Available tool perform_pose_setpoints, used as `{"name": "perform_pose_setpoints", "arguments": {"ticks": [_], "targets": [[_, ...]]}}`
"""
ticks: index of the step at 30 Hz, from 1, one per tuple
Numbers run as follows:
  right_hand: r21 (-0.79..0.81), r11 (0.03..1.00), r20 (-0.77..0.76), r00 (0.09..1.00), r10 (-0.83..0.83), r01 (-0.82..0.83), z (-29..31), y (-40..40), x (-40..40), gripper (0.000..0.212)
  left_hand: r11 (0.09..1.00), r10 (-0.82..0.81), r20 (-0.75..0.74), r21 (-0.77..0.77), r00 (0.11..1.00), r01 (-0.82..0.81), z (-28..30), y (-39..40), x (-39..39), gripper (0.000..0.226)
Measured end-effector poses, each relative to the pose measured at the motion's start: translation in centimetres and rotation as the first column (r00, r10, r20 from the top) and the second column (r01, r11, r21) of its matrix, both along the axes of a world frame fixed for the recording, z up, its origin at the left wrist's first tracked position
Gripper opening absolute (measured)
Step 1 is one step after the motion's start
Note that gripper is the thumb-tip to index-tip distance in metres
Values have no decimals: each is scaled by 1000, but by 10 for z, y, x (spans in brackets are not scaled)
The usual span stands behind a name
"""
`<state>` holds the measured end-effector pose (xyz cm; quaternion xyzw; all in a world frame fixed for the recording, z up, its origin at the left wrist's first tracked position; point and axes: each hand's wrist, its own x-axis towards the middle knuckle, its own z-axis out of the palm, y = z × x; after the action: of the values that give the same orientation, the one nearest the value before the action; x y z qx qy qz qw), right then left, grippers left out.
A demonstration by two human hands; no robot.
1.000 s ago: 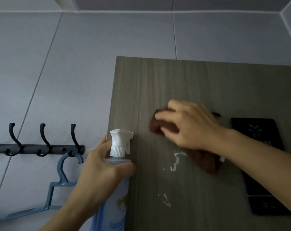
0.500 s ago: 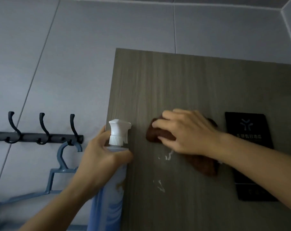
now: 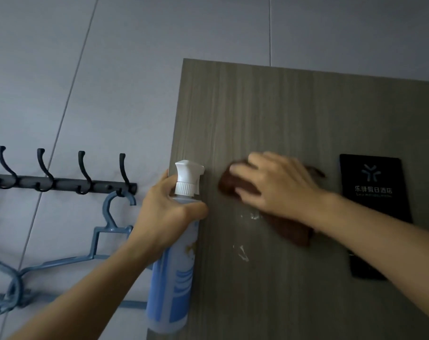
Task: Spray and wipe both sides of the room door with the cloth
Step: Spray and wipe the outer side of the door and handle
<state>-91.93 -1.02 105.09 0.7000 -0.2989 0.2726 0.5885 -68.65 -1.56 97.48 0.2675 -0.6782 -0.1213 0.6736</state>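
Note:
The grey-brown wood-grain door (image 3: 270, 114) fills the right half of the view, its top edge and left edge visible. My right hand (image 3: 274, 185) presses a dark brown cloth (image 3: 294, 231) flat against the door face. White foam streaks (image 3: 242, 253) sit on the door below the cloth. My left hand (image 3: 164, 214) grips the neck of a blue spray bottle (image 3: 171, 285) with a white trigger head (image 3: 187, 176), held upright at the door's left edge.
A black sign plate (image 3: 378, 200) with white lettering is fixed to the door right of my hand. On the grey tiled wall (image 3: 110, 82) at left, a black hook rail (image 3: 61, 184) carries blue plastic hangers (image 3: 103, 241).
My right hand and the cloth have slid down the door over the upper foam streaks. The view has tilted down and left, showing one more hook. The bottle stays by the door edge.

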Motion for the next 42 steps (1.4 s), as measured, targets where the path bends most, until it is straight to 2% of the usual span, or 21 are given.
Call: {"name": "perform_pose_setpoints", "arguments": {"ticks": [3,5,6,8,10,12,13,15,16,18,22,24,27,31,42], "targets": [[-82,996,287,958,-2,26,60,-3,-1,39,1000,10,1,4,1000,-10,-1,1,0,41],[-96,995,412,911,39,1,70,-4,2,35,1000,6,7,2,1000,-6,-2,-1,0,38],[-107,994,411,911,41,4,61,-5,7,33,1000,5,10,-1,1000,-5,-2,-1,0,36],[-91,996,292,955,39,-13,21,-6,16,32,1000,3,12,-7,1000,-2,-1,-2,1,33],[9,999,128,991,40,-41,-24,2,19,34,1000,14,15,-15,1000,-13,0,-2,1,36],[94,993,90,994,57,-65,-35,7,6,37,999,26,9,-19,1000,-26,-1,0,0,40],[77,991,156,983,100,-113,-28,8,-4,38,999,34,11,-25,999,-34,-1,1,-1,40],[-56,977,388,897,213,-208,3,7,-30,39,999,49,25,-15,998,-49,-1,1,-2,37],[-109,974,487,844,226,-198,21,7,-46,40,999,53,26,-3,998,-53,-2,0,-1,34],[-100,987,584,796,162,-128,51,6,-69,41,997,77,17,11,997,-77,-2,0,-2,30],[-42,996,558,825,87,-77,64,0,-79,39,972,217,68,-111,974,-209,-4,13,-15,28],[-55,996,538,838,90,-72,62,-4,-81,41,968,195,90,-180,977,-176,-5,21,-27,30],[-65,996,512,854,87,-62,62,-8,-86,42,992,47,157,-127,987,-27,7,34,-46,27],[-85,995,511,855,86,-49,60,-9,-85,43,997,-73,124,-27,990,77,26,30,-64,30],[-110,992,530,841,111,-62,57,-13,-84,42,995,-85,72,-54,994,89,26,28,-81,27]]}}
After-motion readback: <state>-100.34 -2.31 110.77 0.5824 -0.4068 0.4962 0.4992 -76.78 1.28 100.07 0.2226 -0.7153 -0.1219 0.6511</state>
